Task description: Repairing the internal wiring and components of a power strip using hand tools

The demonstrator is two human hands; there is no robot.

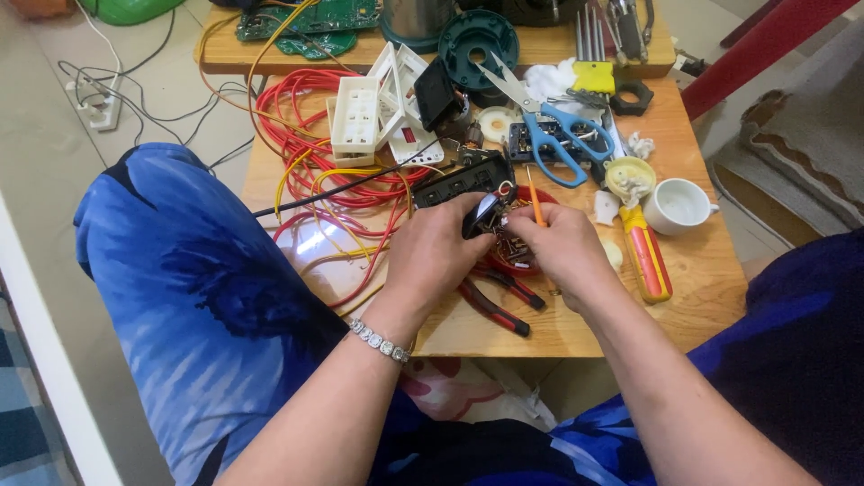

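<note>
Left hand (432, 256) curled around a small black part (481, 214), gripping it from the left; right hand (562, 243) pinched on a thin orange-handled tool (534, 200), fingertips pressed close to the same part. Black part caught between both hands, at the upper edge of the fists, just in front of a black power strip (463, 175). Orange tool nearly upright, long axis running away from the body and leaning slightly left, lower end hidden among the fingers. Red-handled pliers (495, 301) lying beneath the wrists, handles angled toward the near right. Small red dish (522, 256) partly covered by the hands.

Low wooden table (684, 297), crowded: blue-handled scissors (549, 130), tangle of red and yellow wires (333, 171), white socket housings (360, 117), white cup (679, 205), orange-and-yellow screwdriver (648, 261). Second wooden surface behind, bearing a green circuit board (306, 22). Pale tiled floor to the left with a white power strip (94, 103); blue patterned clothing across the knees.
</note>
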